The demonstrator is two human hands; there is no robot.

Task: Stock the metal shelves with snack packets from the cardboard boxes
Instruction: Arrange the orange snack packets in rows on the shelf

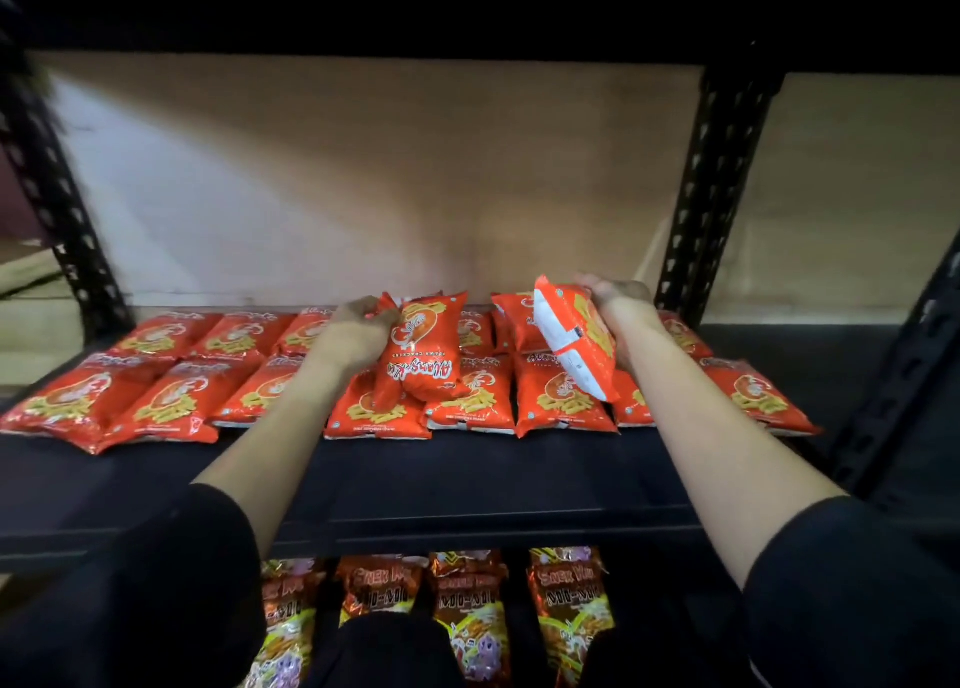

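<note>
Orange-red prawn cracker packets (558, 401) lie flat in two rows toward the back edge of the black metal shelf (467, 479). The left hand (358, 334) curls its fingers round the top of a front-facing packet (423, 349), which hangs over the middle of the rows. The right hand (621, 308) grips a white-backed packet (574, 347), tilted above the rows nearer the right end. Mi-Mi snack packets (566, 609) lie on the level below.

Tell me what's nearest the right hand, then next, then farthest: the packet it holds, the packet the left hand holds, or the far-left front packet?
1. The white-backed packet: the right hand has it in its grip.
2. The second packet: held by the left hand, toward the middle.
3. The far-left front packet: lying on the shelf.
</note>
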